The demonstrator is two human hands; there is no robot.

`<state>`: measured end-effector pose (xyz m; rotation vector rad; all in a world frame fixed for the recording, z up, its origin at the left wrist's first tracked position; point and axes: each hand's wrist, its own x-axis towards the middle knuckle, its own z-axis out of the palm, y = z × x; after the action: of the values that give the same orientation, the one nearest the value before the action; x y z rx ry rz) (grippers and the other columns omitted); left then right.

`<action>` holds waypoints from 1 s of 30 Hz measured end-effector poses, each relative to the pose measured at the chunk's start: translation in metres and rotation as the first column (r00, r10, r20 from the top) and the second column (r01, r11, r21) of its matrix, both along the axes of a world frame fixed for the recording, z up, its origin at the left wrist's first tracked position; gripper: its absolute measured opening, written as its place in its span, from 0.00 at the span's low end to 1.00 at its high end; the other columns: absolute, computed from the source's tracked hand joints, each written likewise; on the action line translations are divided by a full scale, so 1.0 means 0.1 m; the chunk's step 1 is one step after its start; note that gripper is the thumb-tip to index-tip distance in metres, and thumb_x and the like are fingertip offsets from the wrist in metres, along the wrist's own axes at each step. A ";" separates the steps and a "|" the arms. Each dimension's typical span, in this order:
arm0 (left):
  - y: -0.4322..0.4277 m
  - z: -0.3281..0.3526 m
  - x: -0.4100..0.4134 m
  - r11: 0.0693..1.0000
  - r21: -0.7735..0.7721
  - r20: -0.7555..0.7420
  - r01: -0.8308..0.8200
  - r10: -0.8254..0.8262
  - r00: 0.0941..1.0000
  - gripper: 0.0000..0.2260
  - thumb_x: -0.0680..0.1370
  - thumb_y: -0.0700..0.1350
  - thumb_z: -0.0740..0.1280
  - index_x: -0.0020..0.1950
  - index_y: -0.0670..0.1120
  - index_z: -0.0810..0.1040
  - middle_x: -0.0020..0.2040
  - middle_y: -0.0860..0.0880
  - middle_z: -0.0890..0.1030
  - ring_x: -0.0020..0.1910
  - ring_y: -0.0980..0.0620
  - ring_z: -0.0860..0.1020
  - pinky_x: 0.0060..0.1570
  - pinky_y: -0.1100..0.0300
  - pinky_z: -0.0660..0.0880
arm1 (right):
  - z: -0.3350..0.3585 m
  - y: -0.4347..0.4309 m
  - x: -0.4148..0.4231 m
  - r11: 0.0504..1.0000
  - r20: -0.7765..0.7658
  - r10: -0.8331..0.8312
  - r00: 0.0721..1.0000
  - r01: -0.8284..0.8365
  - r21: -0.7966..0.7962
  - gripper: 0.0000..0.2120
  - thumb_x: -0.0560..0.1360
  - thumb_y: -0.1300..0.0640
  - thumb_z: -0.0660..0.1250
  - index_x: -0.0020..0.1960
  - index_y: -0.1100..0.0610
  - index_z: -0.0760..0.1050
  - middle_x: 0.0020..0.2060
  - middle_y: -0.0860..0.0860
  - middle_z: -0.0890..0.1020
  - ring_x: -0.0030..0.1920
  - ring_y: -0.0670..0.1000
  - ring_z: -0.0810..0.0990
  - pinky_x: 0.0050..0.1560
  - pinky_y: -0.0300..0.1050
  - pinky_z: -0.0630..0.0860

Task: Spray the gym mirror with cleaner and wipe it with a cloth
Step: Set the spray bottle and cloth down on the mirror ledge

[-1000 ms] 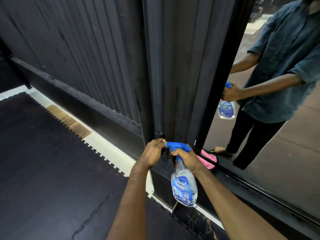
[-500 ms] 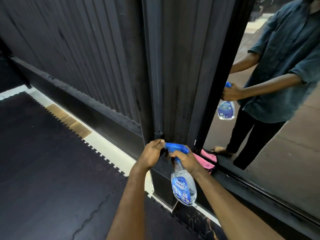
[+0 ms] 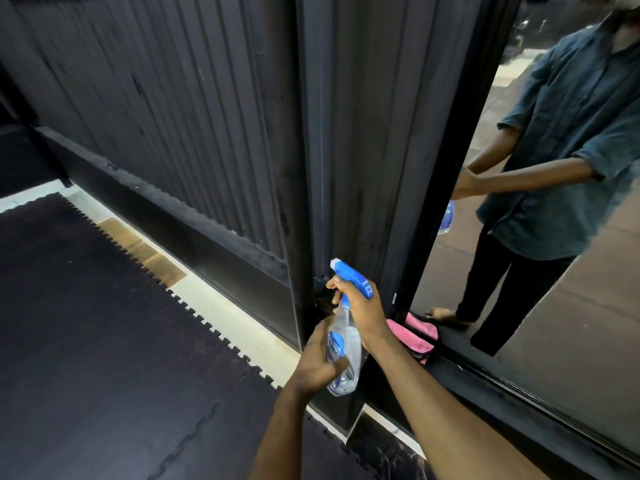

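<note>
Head view: ribbed dark wall fills the left, mirror the right. Pink cloth lies at the mirror's base. Right hand grips the spray bottle neck; left hand wraps its body.

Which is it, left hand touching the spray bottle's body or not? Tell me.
Touching. The head view shows the left hand wrapped around the spray bottle, fingers lying across its clear body and label.
</note>
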<state>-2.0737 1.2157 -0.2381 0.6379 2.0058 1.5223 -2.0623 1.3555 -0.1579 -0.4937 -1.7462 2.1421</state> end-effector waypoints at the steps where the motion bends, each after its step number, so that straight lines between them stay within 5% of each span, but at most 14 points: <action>1: -0.03 0.02 0.00 1.000 0.011 0.002 0.005 -0.005 1.000 0.34 0.70 0.37 0.71 0.74 0.51 0.68 0.61 0.46 0.82 0.61 0.46 0.83 0.63 0.42 0.80 | 0.02 0.00 -0.01 1.000 -0.005 0.000 1.000 0.000 -0.003 0.08 0.78 0.55 0.71 0.48 0.61 0.84 0.37 0.49 0.85 0.33 0.46 0.77 0.34 0.39 0.75; 4: -0.07 0.06 -0.04 0.998 0.007 0.033 0.060 -0.060 0.998 0.36 0.70 0.36 0.74 0.73 0.57 0.67 0.63 0.45 0.81 0.61 0.46 0.83 0.63 0.42 0.80 | 0.05 0.00 -0.02 1.000 0.018 -0.011 1.000 0.011 0.014 0.09 0.80 0.58 0.70 0.43 0.60 0.83 0.37 0.53 0.84 0.35 0.46 0.79 0.33 0.41 0.76; 7: -0.03 0.12 -0.02 0.994 -0.095 -0.068 0.061 -0.068 0.995 0.35 0.68 0.50 0.79 0.71 0.64 0.69 0.64 0.51 0.76 0.63 0.52 0.79 0.65 0.45 0.77 | 0.04 -0.02 -0.02 0.999 0.034 -0.025 0.999 0.024 0.029 0.12 0.77 0.55 0.71 0.37 0.58 0.81 0.34 0.53 0.81 0.35 0.47 0.79 0.32 0.41 0.75; 11: 0.00 0.09 0.01 0.983 -0.179 -0.128 0.042 -0.066 0.990 0.39 0.66 0.60 0.78 0.76 0.58 0.70 0.63 0.55 0.72 0.63 0.54 0.76 0.67 0.45 0.75 | -0.01 -0.05 0.01 0.998 0.061 -0.042 0.997 0.040 0.046 0.09 0.80 0.58 0.70 0.42 0.56 0.83 0.36 0.50 0.84 0.39 0.44 0.82 0.36 0.46 0.79; 16: -0.02 0.09 0.03 0.979 -0.194 -0.110 0.064 -0.087 0.990 0.40 0.68 0.60 0.77 0.77 0.57 0.66 0.65 0.59 0.69 0.65 0.57 0.72 0.72 0.48 0.71 | -0.02 -0.06 0.03 0.995 0.088 -0.093 0.992 0.091 0.028 0.09 0.80 0.59 0.70 0.41 0.56 0.83 0.35 0.51 0.83 0.37 0.47 0.81 0.37 0.48 0.79; 18: -0.04 0.09 0.03 0.980 -0.191 -0.107 0.050 -0.071 0.992 0.40 0.69 0.59 0.77 0.77 0.60 0.63 0.65 0.60 0.68 0.66 0.57 0.71 0.72 0.49 0.71 | -0.01 -0.07 0.03 0.999 0.083 -0.042 0.996 0.042 -0.001 0.04 0.79 0.56 0.72 0.49 0.57 0.84 0.41 0.54 0.86 0.40 0.45 0.82 0.38 0.46 0.80; 22: -0.19 0.05 0.04 0.984 -0.179 -0.098 -0.015 -0.002 0.995 0.43 0.67 0.61 0.79 0.79 0.53 0.67 0.65 0.54 0.73 0.65 0.52 0.77 0.66 0.46 0.77 | 0.01 -0.08 0.03 0.990 0.032 0.133 0.991 -0.134 0.032 0.13 0.77 0.55 0.76 0.59 0.60 0.83 0.52 0.58 0.86 0.46 0.48 0.82 0.45 0.43 0.80; 26: -0.37 0.07 0.11 0.966 -0.206 -0.138 -0.157 0.130 0.982 0.46 0.66 0.63 0.77 0.80 0.49 0.66 0.66 0.51 0.73 0.65 0.51 0.76 0.66 0.49 0.77 | 0.04 -0.21 -0.01 0.961 0.017 0.275 0.961 -0.275 0.037 0.12 0.78 0.64 0.72 0.61 0.64 0.82 0.55 0.58 0.86 0.45 0.50 0.84 0.46 0.39 0.80; 30: -0.60 0.16 0.28 0.923 -0.201 -0.174 -0.329 0.296 0.939 0.38 0.65 0.58 0.77 0.73 0.50 0.73 0.59 0.52 0.76 0.58 0.55 0.78 0.60 0.57 0.76 | 0.02 -0.51 -0.08 0.915 0.017 0.404 0.915 -0.404 0.007 0.14 0.77 0.67 0.73 0.62 0.65 0.81 0.54 0.59 0.86 0.45 0.50 0.85 0.48 0.42 0.83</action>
<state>-2.0452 1.1552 -0.2223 0.3501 2.4418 1.4201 -2.0701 1.3042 -0.1561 -0.1494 -2.0087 2.4015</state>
